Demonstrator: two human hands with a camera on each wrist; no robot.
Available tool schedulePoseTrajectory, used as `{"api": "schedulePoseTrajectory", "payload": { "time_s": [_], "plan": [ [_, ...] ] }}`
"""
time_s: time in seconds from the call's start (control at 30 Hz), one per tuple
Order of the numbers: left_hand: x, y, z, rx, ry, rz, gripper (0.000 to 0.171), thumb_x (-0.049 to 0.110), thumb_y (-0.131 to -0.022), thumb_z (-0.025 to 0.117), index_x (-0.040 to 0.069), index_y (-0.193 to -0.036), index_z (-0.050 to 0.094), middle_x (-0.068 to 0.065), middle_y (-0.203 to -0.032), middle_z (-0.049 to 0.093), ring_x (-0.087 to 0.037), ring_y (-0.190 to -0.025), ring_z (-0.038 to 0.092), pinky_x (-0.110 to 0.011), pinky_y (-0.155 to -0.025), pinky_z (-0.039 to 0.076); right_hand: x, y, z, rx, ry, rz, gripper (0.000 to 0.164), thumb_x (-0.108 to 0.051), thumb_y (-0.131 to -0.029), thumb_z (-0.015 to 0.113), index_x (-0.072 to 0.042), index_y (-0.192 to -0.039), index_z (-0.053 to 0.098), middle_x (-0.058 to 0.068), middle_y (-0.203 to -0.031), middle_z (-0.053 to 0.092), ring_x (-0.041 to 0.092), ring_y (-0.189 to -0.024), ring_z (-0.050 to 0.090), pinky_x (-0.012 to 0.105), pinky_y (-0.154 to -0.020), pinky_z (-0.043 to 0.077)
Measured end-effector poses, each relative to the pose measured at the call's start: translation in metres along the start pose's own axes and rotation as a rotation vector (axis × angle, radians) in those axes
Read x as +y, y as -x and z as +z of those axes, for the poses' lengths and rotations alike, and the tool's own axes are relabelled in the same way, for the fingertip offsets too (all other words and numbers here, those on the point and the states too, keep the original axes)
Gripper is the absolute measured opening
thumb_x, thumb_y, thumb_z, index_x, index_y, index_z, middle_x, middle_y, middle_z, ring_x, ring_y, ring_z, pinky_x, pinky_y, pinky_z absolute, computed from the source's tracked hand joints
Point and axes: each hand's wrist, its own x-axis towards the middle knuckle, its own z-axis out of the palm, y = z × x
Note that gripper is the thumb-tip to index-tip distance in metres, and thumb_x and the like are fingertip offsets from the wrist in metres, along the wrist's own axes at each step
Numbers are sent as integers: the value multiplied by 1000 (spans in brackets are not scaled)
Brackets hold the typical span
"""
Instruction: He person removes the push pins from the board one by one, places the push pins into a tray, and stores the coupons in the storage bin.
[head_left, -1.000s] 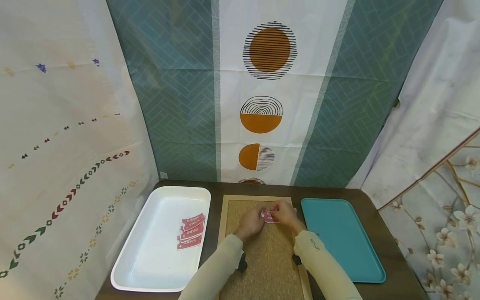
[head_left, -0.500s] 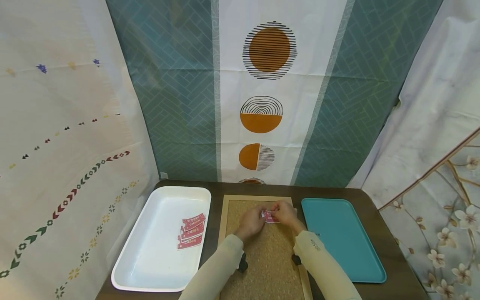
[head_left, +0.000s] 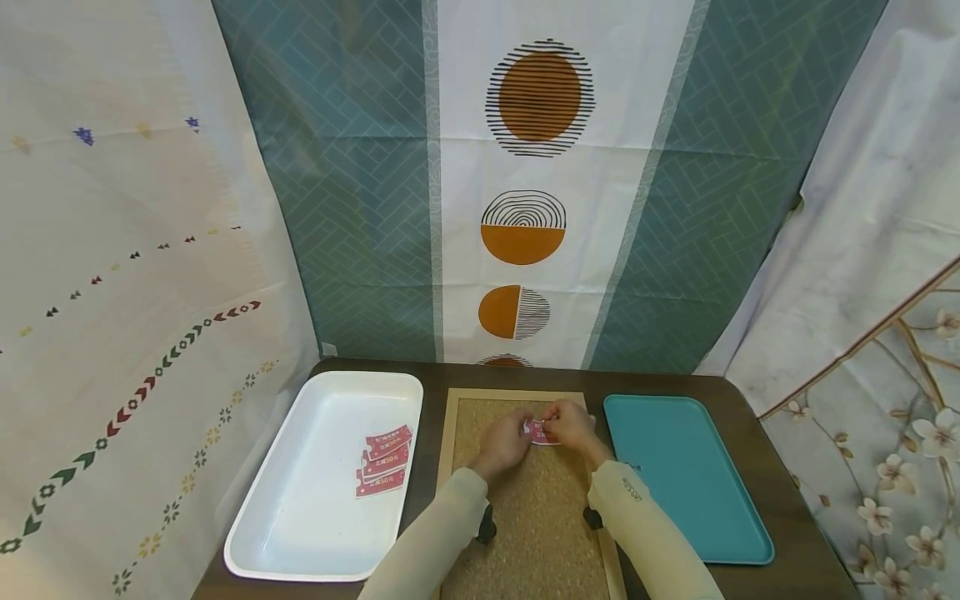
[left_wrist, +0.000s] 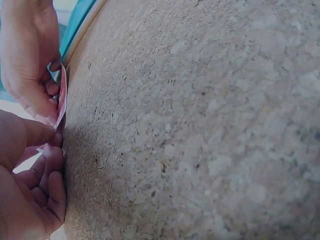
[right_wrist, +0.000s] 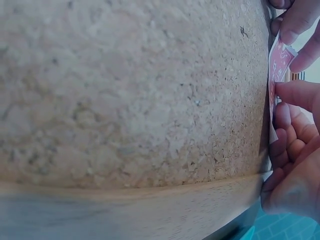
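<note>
A red paper coupon (head_left: pixel 538 432) with white lettering lies at the top of the cork board (head_left: pixel 525 517), its edge lifted slightly off the cork in the wrist views. My left hand (head_left: pixel 501 442) pinches the coupon's left end between thumb and fingertips. On its right part, my right hand (head_left: pixel 572 429) has its fingertips together at the coupon (right_wrist: pixel 275 65), other fingers curled beside it. Whether a small thing sits between the right fingertips is hidden. Both hands show close together in the left wrist view, the left hand (left_wrist: pixel 35 175) below the right hand (left_wrist: pixel 30 60).
Left of the board stands a white tray (head_left: pixel 292 533) with several red coupons (head_left: pixel 386 461) along its right side. A teal tray (head_left: pixel 690 483) lies to the right, with a tiny dark item (head_left: pixel 636 467) near its left edge. The dark table (head_left: pixel 780 500) surrounds them.
Both hands stay at the coupon with hardly any visible movement. The head view has shifted very slightly.
</note>
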Motion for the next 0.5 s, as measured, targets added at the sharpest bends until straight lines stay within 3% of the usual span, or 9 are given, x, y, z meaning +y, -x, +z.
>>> {"api": "schedulePoseTrajectory", "payload": {
  "time_s": [0.2, 0.4, 0.5],
  "plan": [
    [-1, 0, 0, 2, -9, 13, 37, 13, -101, 70, 9, -138, 66, -2, -100, 71, -12, -74, 55, -28, -62, 45, 0, 1, 1, -6, -5, 3, 7, -11, -95, 74, -10, -90, 70, 2, -80, 68, 23, -82, 61, 69, -104, 26],
    [0, 0, 0, 6, -23, 14, 37, 13, -101, 69, 9, -138, 67, -8, -119, 75, -13, -80, 57, -31, -68, 50, 2, -1, 3, -1, -4, 8, 8, -12, -94, 75, -10, -88, 70, 2, -79, 68, 23, -82, 61, 67, -104, 25],
    [0, 0, -1, 4, -19, 17, 36, 14, -102, 69, 8, -137, 67, -8, -118, 75, -13, -80, 57, -31, -69, 50, 3, -2, 3, 9, 9, 1, 9, -13, -93, 76, -10, -88, 70, 2, -78, 68, 23, -81, 61, 67, -103, 27]
  ]
}}
